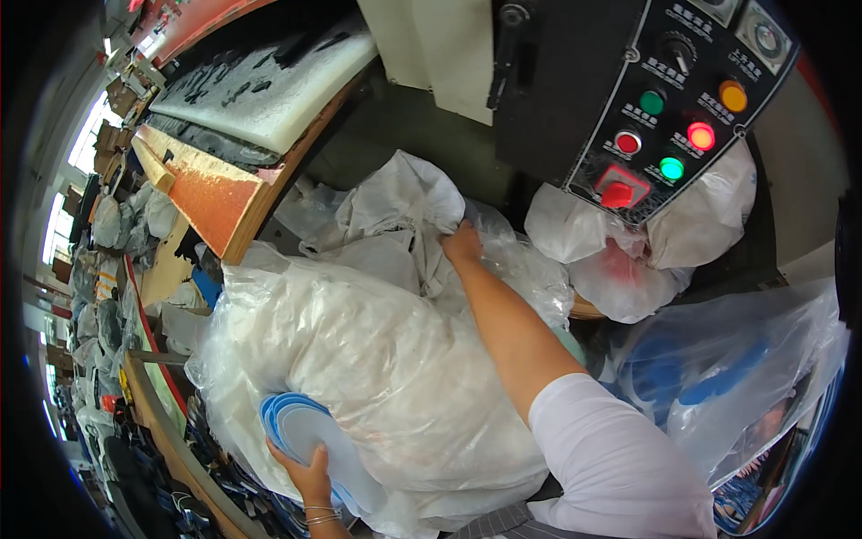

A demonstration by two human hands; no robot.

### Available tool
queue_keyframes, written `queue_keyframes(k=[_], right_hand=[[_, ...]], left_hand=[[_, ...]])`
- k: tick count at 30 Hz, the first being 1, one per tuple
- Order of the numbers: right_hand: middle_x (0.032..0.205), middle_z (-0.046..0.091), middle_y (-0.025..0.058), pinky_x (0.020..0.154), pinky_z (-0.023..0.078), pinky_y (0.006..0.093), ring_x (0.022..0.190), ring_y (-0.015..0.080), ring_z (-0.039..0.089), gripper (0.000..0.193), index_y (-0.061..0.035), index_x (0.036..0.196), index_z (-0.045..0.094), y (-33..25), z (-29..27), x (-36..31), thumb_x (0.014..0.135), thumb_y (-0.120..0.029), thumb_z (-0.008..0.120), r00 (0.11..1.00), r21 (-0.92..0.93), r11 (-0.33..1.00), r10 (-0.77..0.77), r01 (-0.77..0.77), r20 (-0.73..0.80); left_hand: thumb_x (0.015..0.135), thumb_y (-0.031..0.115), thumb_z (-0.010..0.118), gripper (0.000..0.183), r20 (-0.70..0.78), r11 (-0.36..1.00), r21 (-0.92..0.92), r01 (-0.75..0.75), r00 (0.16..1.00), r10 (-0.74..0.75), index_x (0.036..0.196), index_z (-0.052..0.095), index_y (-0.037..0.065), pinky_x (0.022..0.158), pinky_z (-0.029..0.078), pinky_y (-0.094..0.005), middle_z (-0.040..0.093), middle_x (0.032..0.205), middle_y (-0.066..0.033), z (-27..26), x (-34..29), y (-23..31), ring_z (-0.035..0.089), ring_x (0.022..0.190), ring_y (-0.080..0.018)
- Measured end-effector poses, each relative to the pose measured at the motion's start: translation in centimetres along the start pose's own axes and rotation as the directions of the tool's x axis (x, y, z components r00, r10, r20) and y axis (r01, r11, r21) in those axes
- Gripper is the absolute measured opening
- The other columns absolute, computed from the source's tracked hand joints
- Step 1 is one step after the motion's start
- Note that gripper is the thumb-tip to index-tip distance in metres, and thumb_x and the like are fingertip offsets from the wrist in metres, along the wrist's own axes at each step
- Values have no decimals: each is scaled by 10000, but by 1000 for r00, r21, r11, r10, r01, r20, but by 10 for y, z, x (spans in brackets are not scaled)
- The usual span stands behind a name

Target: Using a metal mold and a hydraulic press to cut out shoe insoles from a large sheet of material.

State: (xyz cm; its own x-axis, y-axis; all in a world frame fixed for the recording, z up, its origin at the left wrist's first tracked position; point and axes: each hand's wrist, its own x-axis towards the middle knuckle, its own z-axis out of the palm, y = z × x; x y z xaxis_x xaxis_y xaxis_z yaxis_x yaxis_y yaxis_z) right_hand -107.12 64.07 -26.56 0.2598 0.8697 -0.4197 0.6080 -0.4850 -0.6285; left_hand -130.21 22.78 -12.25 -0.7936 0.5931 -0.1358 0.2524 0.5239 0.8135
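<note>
At the lower left, my left hand point(310, 469) is closed round a stack of thin insole-shaped pieces point(310, 427), pale on top with blue edges. My thumb lies over the top piece. The stack rests against a big, full, clear plastic bag point(377, 350) with whitish contents. Reaching across this bag, my right arm ends at my right hand point(461, 244), its fingers bent into the edge of a crumpled off-white bag or cloth point(404, 198). The fingertips are partly hidden in its folds.
A black control panel point(664, 108) with lit buttons hangs at the upper right, above tied white bags point(628, 242). Blue pieces show through a clear bag point(709, 368) at right. A wooden-edged table point(215, 193) carries a white slab at upper left. Many bags and dark goods lie far left.
</note>
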Motion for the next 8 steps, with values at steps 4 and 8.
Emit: queue_keyframes(k=[4,8], right_hand=[[1342,507,157,1032,377,406,1270,314,454,602,-45,1279,539,30,5,8,790,-348,717,956,-71,954,-292,292,14],[1425,457,151,1120,289,359,1339,267,405,650,-61,1377,457,61,19,-25,824,-297,703,889,835,488,-458,252,-1]], left_hand=[[682,64,708,1027,35,999,-28,-29,999,30,1495,82,31,1126,225,-385,259,1481,-224,1,1,-8,290,1360,-334],[680,77,717,1040,31,999,-14,-45,998,46,1499,78,34,1133,209,-387,240,1491,-226,-4,-5,-15,279,1367,-339]])
